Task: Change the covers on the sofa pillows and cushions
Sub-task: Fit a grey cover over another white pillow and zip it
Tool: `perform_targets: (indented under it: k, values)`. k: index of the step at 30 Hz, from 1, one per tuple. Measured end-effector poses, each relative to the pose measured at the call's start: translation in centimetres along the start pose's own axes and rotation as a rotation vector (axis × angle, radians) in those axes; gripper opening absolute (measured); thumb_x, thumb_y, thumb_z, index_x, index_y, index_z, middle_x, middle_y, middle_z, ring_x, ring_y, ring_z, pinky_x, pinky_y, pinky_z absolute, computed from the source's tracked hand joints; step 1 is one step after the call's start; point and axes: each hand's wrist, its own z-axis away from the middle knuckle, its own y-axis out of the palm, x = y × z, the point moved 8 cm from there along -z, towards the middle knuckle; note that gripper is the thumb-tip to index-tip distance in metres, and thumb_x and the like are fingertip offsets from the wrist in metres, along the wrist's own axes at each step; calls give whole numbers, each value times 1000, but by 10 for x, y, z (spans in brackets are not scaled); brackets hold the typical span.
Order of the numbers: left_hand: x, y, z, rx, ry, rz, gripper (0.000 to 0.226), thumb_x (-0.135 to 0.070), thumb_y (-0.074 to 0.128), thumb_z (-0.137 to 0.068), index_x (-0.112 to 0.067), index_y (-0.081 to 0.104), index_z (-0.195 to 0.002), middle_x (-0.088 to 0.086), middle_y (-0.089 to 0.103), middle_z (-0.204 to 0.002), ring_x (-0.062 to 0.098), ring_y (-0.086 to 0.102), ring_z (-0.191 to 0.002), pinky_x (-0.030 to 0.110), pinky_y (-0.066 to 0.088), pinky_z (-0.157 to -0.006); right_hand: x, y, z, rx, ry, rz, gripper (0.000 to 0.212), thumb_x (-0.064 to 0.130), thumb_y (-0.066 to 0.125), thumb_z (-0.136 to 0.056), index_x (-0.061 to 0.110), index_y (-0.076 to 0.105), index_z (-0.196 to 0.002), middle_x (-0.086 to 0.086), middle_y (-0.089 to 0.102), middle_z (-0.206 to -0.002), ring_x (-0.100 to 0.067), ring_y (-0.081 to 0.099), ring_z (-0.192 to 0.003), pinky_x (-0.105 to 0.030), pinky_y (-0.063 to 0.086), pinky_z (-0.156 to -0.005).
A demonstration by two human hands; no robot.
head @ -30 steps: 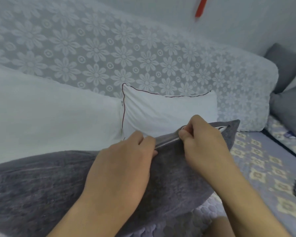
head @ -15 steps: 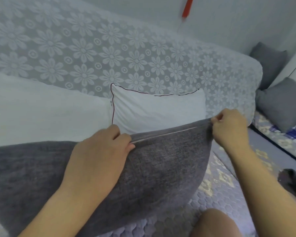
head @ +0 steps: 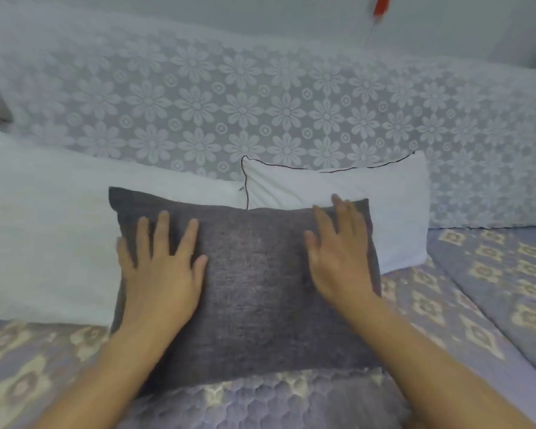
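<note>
**Q:** Where's the grey pillow (head: 254, 286) sitting, and what are the hands up to?

**A:** It's lying flat on the sofa seat (head: 489, 292), the one with the purple patterned cover, pretty much dead centre. Its far edge is up against two white pillows: a big plain one (head: 44, 236) on the left and a smaller one with dark piping (head: 384, 196) on the right. Both of those lean on the sofa back (head: 260, 103), which has a lacy flower throw over it.

**Q:** And the hands?

**A:** Both are flat on top of the grey pillow, palms down. The left hand (head: 161, 270) is on the left half with fingers spread wide and straight. The right hand (head: 338, 252) is on the right half, fingers straight and reaching toward the far right corner. Neither is gripping anything, just resting or pressing on the fabric. The right one's a bit blurry.

**Q:** Anything else around?

**A:** A red thing (head: 382, 4) hanging on the wall up top, too blurred to tell what it is.
</note>
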Motion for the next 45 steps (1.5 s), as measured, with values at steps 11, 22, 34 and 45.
perform_targets:
  k: [11,22,34,45]
  values:
    - [69,103,-27,460,-306,116,74,-88,5,-84,-62,-9,-151,-21,-16,-167,33,-9,-155,70,16,-117,-242,99,152,730,945,-348,54,63,29,-98,30,56,-131,-11,43,-151,-36,37,-138,-51,36,-111]
    - [-96,46,4,-65,29,177,75,-11,52,-89,-25,28,-159,18,10,-167,42,4,-154,64,-2,-120,-206,76,217,512,1487,-956,36,33,40,-106,10,64,-115,-9,67,-104,-24,63,-90,-32,50,-67]
    - [-114,109,-32,275,53,-30,64,-60,16,-99,-44,6,-160,5,7,-170,40,2,-154,66,0,-121,-209,21,255,465,1333,-1363,30,17,62,-98,20,55,-69,4,32,-53,-10,25,-47,-24,27,-51]
    - [-116,111,-14,217,82,-72,65,-57,22,-101,-37,10,-161,11,9,-169,40,1,-154,64,0,-121,-235,61,232,522,1205,-814,45,51,52,-97,24,57,-132,2,61,-119,-22,62,-109,-35,48,-87]
